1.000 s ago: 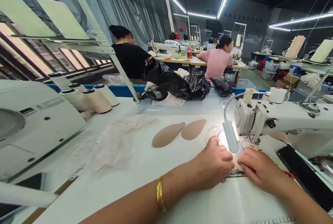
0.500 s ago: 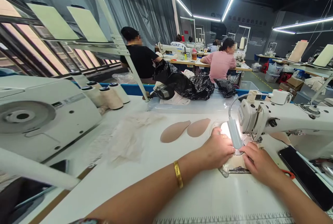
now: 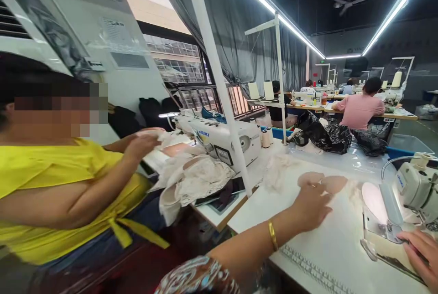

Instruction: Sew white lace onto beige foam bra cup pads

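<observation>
So on the far left there's a co-worker in a bright yellow top (image 3: 112, 193), next to a rumpled heap of cream lace fabric (image 3: 205, 177) and a white sewing machine with blue lettering (image 3: 251, 141). Then comes the left hand (image 3: 310, 209), gold bangle (image 3: 273, 235) on its wrist, reaching out over the white tabletop (image 3: 328, 241). Its fingers are bent with the tips right over two rounded, pinkish-beige pads (image 3: 338, 184), one poking out on either side; too blurry to tell if they're pinching anything. The pads' long axes look roughly sideways, but the fingers hide where they meet. The left hand is easily the nearer one. Further right, a pale pinkish-white rounded piece (image 3: 374, 198) sits beside a slim grey lamp (image 3: 390, 203). The right hand (image 3: 422, 253) is by the metal presser foot (image 3: 393, 231), fingers stretched forward, partly cut off, and I can't tell what they're gripping, if anything.
</observation>
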Available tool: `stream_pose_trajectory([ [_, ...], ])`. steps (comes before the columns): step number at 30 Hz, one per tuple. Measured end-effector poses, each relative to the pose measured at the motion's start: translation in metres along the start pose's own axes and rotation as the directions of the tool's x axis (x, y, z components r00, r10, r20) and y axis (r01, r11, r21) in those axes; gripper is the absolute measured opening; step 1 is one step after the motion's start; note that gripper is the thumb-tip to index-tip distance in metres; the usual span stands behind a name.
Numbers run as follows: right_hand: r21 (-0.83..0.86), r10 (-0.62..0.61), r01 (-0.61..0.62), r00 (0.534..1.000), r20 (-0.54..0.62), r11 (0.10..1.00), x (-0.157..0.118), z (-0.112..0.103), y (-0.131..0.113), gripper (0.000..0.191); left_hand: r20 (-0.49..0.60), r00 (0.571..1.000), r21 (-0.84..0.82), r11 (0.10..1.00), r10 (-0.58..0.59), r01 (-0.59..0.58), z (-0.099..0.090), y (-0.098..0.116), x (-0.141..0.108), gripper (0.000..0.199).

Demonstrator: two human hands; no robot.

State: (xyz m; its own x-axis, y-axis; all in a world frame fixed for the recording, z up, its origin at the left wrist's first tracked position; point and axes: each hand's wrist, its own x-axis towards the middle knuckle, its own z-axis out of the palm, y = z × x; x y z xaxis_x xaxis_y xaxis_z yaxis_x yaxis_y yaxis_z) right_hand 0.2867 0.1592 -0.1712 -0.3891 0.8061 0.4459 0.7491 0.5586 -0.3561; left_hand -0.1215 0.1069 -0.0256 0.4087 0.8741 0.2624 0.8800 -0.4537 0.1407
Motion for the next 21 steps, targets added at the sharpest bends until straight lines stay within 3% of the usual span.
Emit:
stream_pose_trajectory([
  [1, 0.001, -0.009, 0.009, 1.0, -0.003, 1.0, -0.001, 0.004, 0.006, 0.025, -0.054, 0.979, -0.063, 0.979, -0.196, 0.193, -0.01, -0.015, -0.013, 0.029],
  [2, 0.002, -0.015, 0.015, 1.0, -0.007, 1.0, -0.002, 0.008, 0.01, 0.025, -0.095, 0.945, -0.094, 0.948, -0.314, 0.305, -0.018, -0.03, -0.025, 0.024],
  [5, 0.012, -0.028, 0.028, 0.999, -0.045, 1.0, 0.001, 0.01, 0.008, 0.023, -0.151, 0.868, -0.173, 0.877, -0.472, 0.447, -0.034, -0.06, -0.054, 0.015],
  [7, 0.045, -0.044, 0.047, 0.996, -0.075, 0.998, 0.006, 0.002, -0.01, 0.021, -0.179, 0.845, -0.256, 0.853, -0.504, 0.455, -0.041, -0.065, -0.065, 0.013],
  [9, 0.13, -0.08, 0.084, 0.996, -0.034, 0.988, 0.01, -0.015, -0.044, 0.019, -0.203, 0.847, -0.367, 0.84, -0.491, 0.399, -0.047, -0.056, -0.07, 0.011],
  [11, 0.282, -0.119, 0.083, 0.987, 0.112, 0.956, 0.011, -0.034, -0.09, 0.023, -0.205, 0.871, -0.485, 0.819, -0.447, 0.306, -0.055, -0.038, -0.07, 0.011],
  [13, 0.437, -0.067, -0.06, 0.961, 0.269, 0.898, 0.009, -0.049, -0.142, 0.028, -0.16, 0.903, -0.7, 0.691, -0.399, 0.181, -0.062, -0.015, -0.069, 0.019],
  [15, 0.637, 0.026, -0.242, 0.944, 0.329, 0.732, 0.009, -0.054, -0.191, 0.047, -0.078, 0.932, -0.916, 0.395, -0.354, 0.073, -0.063, 0.007, -0.067, 0.027],
  [17, 0.819, 0.076, -0.34, 0.935, 0.346, 0.462, 0.013, -0.05, -0.228, 0.072, 0.024, 0.958, -0.995, 0.091, -0.286, 0.052, -0.057, 0.024, -0.068, 0.035],
  [19, 0.902, 0.203, -0.36, 0.927, 0.316, 0.24, 0.018, -0.041, -0.248, 0.074, 0.115, 0.975, -0.993, -0.019, -0.188, 0.114, -0.044, 0.035, -0.071, 0.038],
  [21, 0.936, 0.308, -0.312, 0.918, 0.251, 0.165, 0.022, -0.031, -0.255, 0.07, 0.21, 0.976, -0.978, -0.023, -0.064, 0.208, -0.028, 0.036, -0.074, 0.037],
])
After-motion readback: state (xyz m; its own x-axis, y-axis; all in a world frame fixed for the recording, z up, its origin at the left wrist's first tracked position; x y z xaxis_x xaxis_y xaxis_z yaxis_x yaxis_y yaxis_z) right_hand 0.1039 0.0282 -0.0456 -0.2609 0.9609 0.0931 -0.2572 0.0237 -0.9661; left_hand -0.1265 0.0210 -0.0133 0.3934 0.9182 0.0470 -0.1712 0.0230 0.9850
